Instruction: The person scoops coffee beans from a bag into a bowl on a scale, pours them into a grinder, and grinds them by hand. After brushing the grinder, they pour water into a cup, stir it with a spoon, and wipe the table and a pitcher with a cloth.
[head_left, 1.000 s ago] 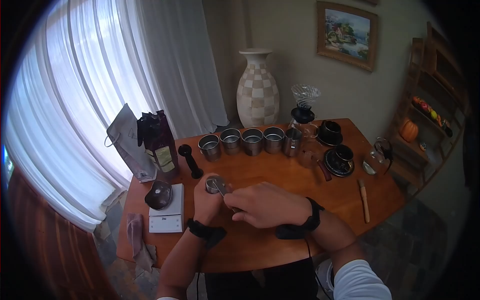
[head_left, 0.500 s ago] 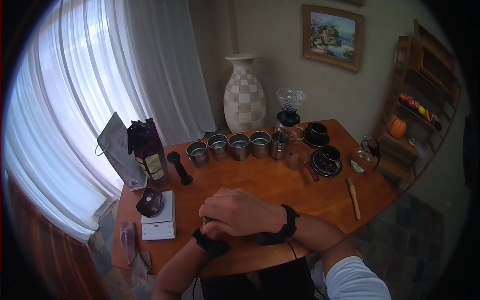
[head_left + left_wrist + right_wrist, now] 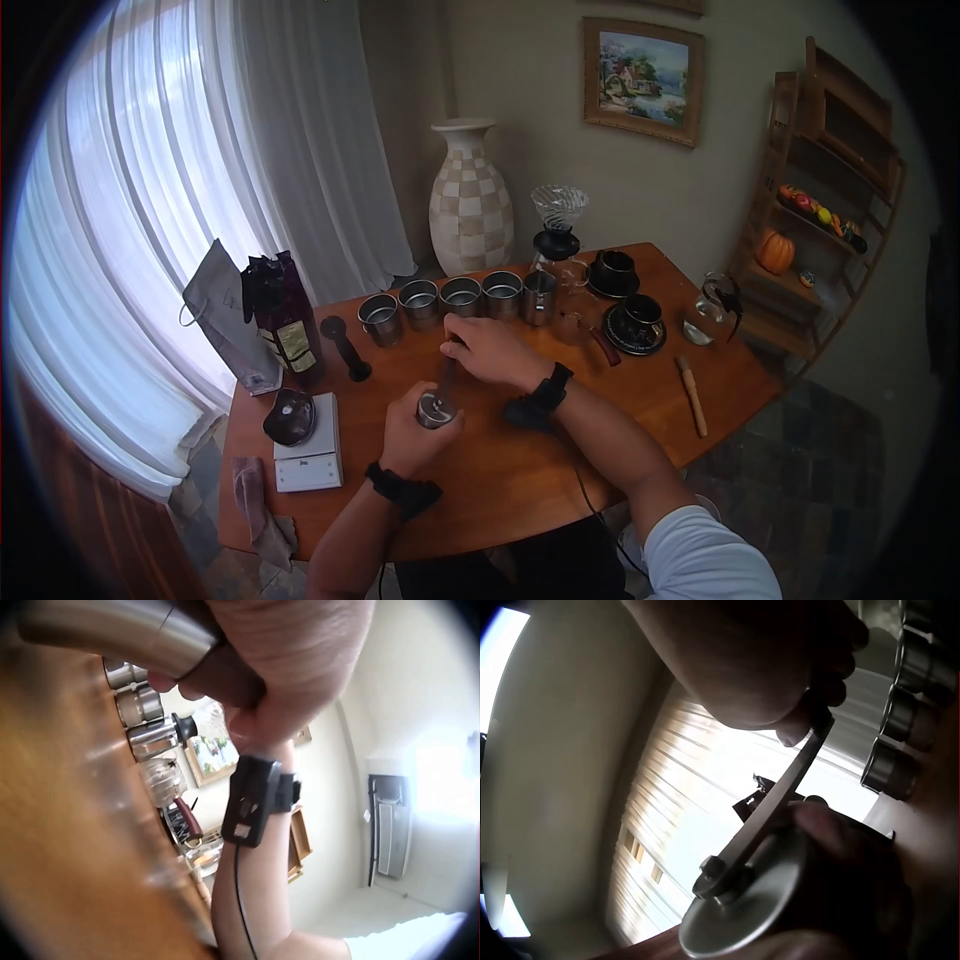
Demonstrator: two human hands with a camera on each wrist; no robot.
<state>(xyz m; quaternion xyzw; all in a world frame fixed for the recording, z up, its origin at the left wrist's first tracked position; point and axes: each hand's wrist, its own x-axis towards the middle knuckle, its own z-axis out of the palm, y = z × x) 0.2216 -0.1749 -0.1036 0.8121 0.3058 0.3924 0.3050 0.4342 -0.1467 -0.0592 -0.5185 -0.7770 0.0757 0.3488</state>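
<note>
In the head view, my left hand (image 3: pixel 408 432) grips a metal hand coffee grinder (image 3: pixel 437 409) near the front of the wooden table. Its round silver top (image 3: pixel 761 900) faces the right wrist camera, and a flat crank arm (image 3: pixel 769 806) runs out from the central bolt. My right hand (image 3: pixel 492 350) holds the far end of that crank with curled fingers, out beyond the grinder; the knob is hidden inside the grip. The left wrist view shows the grinder's smooth cylindrical body (image 3: pixel 124 631) above the tabletop, beside my left palm.
A white scale (image 3: pixel 308 472) bearing a dark bowl (image 3: pixel 291 416) stands left, near a cloth (image 3: pixel 262 515). Coffee bags (image 3: pixel 287 325), a black tool (image 3: pixel 345 350), several metal cups (image 3: pixel 461 297), a glass dripper (image 3: pixel 560 208), black cups (image 3: pixel 634 312), a glass pot (image 3: pixel 703 325) and a brush (image 3: pixel 692 400) surround the hands.
The right hand has swung the crank round, passing over the left hand at the near side and then out to the far side. My left hand keeps holding the grinder. The head view has shifted slightly.
</note>
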